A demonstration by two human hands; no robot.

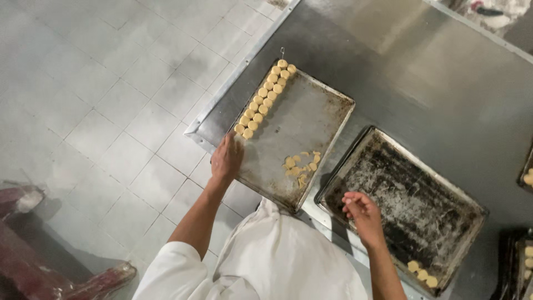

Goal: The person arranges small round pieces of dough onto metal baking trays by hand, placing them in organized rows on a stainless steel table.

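Head view, looking straight down on a steel table [422, 72] with tiled floor [100, 94] to its left. Left hand [226, 158] rests on the near-left edge of the lighter baking tray [316, 119], fingers flat and loose at the rim, just below the last pieces of the dough row; whether it actually grips the rim can't be told. Two neat lines of round dough discs [265, 99] run along that tray's left side, touching each other. A loose pile of dough pieces [300, 165] sits near the tray's near-right part, apart from the rows. Right hand [361, 212] is over the near-left corner of the darker, scorched tray [427, 200], fingers curled inward as if pinching something small; the item itself is too small to tell. Three dough discs [422, 274] lie at that tray's near edge, well apart from the hand. More trays with dough [527, 178] show at the right edge, partly cut off. White garment [266, 261] fills the bottom centre.
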